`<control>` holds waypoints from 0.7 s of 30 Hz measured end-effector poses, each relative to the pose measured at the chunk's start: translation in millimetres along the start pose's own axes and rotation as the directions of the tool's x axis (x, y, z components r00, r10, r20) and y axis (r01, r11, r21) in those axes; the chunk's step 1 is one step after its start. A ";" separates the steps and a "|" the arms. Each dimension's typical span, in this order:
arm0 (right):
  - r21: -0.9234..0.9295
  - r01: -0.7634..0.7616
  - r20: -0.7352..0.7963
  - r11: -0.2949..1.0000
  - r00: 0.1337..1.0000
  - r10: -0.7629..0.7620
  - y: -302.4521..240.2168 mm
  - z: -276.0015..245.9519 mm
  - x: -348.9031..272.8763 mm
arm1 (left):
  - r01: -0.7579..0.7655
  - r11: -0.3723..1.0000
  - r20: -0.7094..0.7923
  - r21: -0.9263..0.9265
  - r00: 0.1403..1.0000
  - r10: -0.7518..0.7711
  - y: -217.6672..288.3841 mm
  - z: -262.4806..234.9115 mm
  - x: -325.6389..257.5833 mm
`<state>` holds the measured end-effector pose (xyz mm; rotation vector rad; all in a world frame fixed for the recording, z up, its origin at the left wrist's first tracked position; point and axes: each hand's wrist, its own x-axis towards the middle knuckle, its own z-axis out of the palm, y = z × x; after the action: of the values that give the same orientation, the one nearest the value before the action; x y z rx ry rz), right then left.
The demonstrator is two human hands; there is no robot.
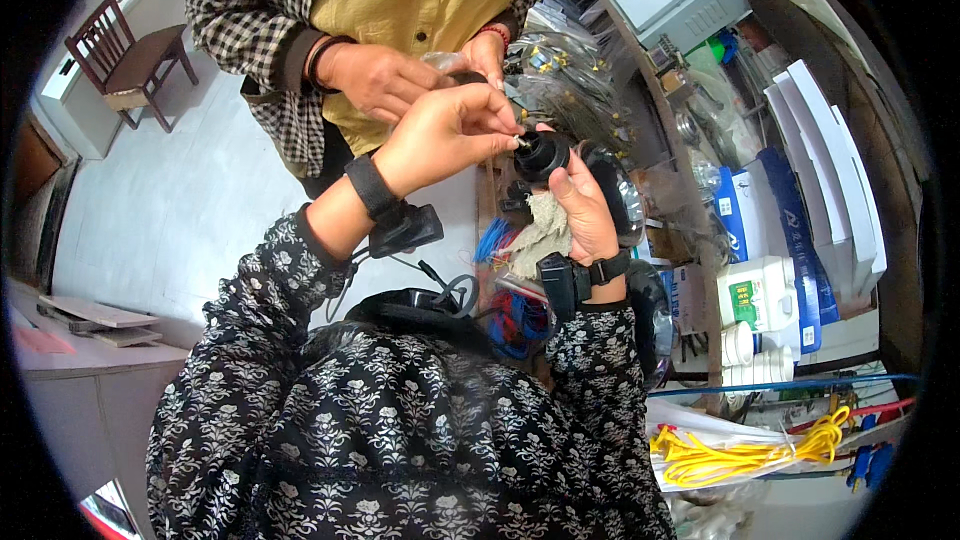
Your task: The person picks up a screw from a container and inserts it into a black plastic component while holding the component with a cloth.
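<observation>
Just above the cluttered workbench (700,240), we hold a small black round fitting (543,155) up between both hands. Our right hand (585,210) is wrapped around it from below, thumb and fingers clamped on its body. Our left hand (440,135) comes in from the side away from the bench, thumb and forefinger pinched on a tiny metal piece (522,143) right at the fitting's rim; whether that piece is a screw or a pin is too small to tell. We judge the step in hand to be seating that piece into the fitting, and the next move would call for a steady right-hand grip and fine alignment from the left fingertips.

Beyond the fitting, a second person in a checked shirt has both hands (385,75) busy on a clear plastic bag (445,62), very near our left knuckles, so that side is crowded. On the bench lie white boxes (830,170), white bottles (760,290), bagged parts (570,70) and yellow wires (740,450). A wooden chair (125,55) stands well apart from the bench.
</observation>
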<state>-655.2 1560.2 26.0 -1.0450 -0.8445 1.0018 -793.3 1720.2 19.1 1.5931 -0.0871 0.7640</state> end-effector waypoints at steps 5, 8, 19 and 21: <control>0.070 -0.032 -0.003 0.997 0.999 0.032 -1.5 -2.1 -5.4 | 0.002 0.998 0.027 -0.070 1.000 0.000 -8.7 4.3 8.6; 0.059 -0.011 -0.028 0.998 1.000 0.013 -3.7 -5.2 -9.0 | -0.011 0.998 0.040 -0.066 0.999 0.014 -6.9 8.5 10.7; -0.199 0.140 -0.101 0.970 0.982 -0.162 -13.9 6.1 -16.4 | -0.043 0.994 0.059 0.101 0.998 0.037 1.1 15.0 12.0; -0.183 0.139 -0.091 0.973 0.983 -0.157 -13.2 5.5 -15.4 | -0.002 0.999 0.068 0.041 0.998 -0.001 -0.4 15.2 12.0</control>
<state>-662.0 1545.0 38.8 -1.1561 -0.9228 0.7498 -777.5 1711.0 25.2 1.6583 -0.1224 0.7161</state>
